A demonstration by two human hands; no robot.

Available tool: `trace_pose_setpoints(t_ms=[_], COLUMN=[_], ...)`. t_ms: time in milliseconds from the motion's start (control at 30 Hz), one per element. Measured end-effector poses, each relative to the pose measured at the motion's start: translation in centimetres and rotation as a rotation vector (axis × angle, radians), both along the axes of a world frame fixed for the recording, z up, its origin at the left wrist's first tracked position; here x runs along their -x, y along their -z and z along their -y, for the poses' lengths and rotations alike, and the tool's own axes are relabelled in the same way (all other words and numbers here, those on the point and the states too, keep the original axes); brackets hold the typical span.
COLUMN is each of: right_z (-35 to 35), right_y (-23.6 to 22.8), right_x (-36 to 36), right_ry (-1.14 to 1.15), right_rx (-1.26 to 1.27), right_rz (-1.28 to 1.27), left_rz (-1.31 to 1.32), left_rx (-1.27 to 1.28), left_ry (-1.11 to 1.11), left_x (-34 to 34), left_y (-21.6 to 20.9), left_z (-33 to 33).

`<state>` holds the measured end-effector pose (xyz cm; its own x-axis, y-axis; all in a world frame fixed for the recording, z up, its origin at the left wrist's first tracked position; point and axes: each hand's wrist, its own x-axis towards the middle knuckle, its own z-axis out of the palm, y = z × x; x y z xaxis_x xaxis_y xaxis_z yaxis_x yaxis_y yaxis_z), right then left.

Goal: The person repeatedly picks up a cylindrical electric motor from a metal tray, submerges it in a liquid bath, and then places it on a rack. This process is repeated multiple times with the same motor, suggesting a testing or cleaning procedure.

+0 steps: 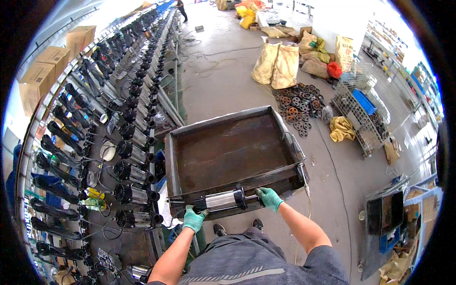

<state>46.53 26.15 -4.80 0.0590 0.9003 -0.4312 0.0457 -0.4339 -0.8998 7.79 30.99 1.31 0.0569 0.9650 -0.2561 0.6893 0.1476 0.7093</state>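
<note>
A silver cylindrical motor with black ends lies crosswise in front of me, over the near edge of a rusty, shallow metal tank. My left hand, in a green glove, is closed at the motor's left end. At the other end my right hand, gloved the same way, grips around the narrow black end part. The gloves partly hide both ends. Beside my right hand, a thin metal fitting with a hose hangs at the tank's near right corner.
On the left, a long rack holds rows of similar motors and coiled black cables. Black and rusty wheel-shaped parts lie on the floor beyond the tank, near sacks and a wire cage. A cable crosses the floor to the right.
</note>
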Motion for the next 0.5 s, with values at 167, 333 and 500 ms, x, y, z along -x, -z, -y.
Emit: trace_pose_setpoints(t_ms=[167,333,500], right_z=[-0.5,0.4,0.4], right_y=[-2.5,-1.6,-2.7], right_x=[2.4,2.0,2.5], right_ry=[0.231,0.254,0.261], right_rx=[0.243,0.096,0.084], right_rz=[-0.207,-0.021,-0.135], left_rz=[0.021,-0.06,-0.053], left_rx=[-0.009,0.028,0.021], left_ry=[-0.008,-0.013,-0.021], left_x=[-0.3,-0.8,-0.6], left_y=[-0.7,-1.6,-2.0], left_z=[0.1,0.0,0.2])
